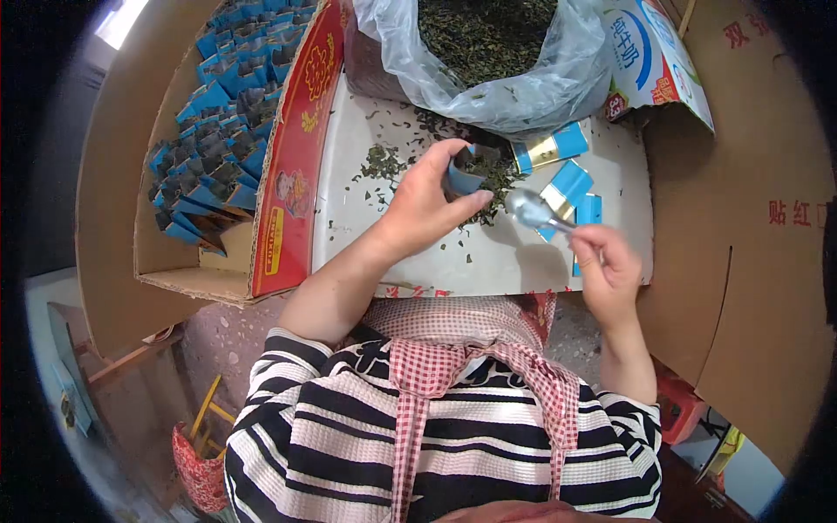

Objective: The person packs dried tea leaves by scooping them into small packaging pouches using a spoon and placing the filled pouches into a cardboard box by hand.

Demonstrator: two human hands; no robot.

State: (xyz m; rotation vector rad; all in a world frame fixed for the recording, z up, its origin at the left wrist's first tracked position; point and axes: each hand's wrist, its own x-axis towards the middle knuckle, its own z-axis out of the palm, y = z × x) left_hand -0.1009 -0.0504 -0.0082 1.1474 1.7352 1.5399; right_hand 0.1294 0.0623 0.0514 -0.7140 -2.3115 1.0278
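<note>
My left hand [429, 199] is closed around a small blue packet [464, 174], its open mouth facing up over the white work surface. Between the fingers of my right hand [606, 268] is the handle of a metal spoon [528, 210], whose bowl hovers just right of the packet. Whether the spoon carries anything I cannot tell. Loose dark tea leaves [499, 181] lie beneath and beside the packet. Several flat blue and gold packets [571, 185] rest on the surface to the right, near the spoon.
A clear plastic bag [523, 106] full of tea leaves [484, 39] stands at the back. On the left, a red-sided cardboard box [292, 166] holds rows of blue packets [231, 113]. A milk carton box [658, 65] and cardboard [750, 192] flank the right side.
</note>
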